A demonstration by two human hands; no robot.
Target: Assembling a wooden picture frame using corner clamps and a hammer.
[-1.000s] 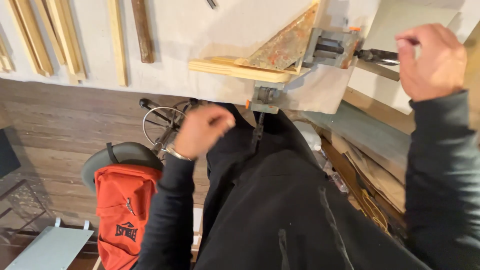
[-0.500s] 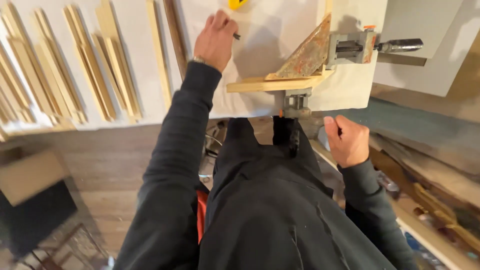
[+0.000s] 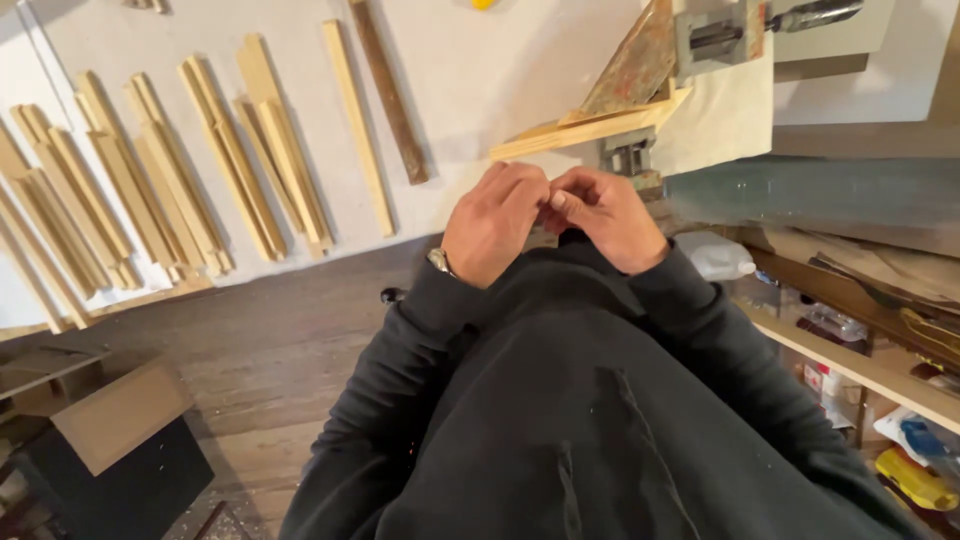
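At centre frame, just below the clamp (image 3: 628, 158) holding 2 stiff, light wood strips (image 3: 585, 130), the left hand (image 3: 492, 222) and right hand (image 3: 605, 215) meet, fingers curled almost closed; I cannot tell what they pinch.

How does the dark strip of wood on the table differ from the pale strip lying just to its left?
The dark strip is brown and looks weathered; the pale strip is light, fresh-looking wood. The dark strip looks wider, the pale strip slimmer and a little longer. Both lie flat on the white table, slanting the same way, apart from each other and from both hands, which meet in front of the person's chest.
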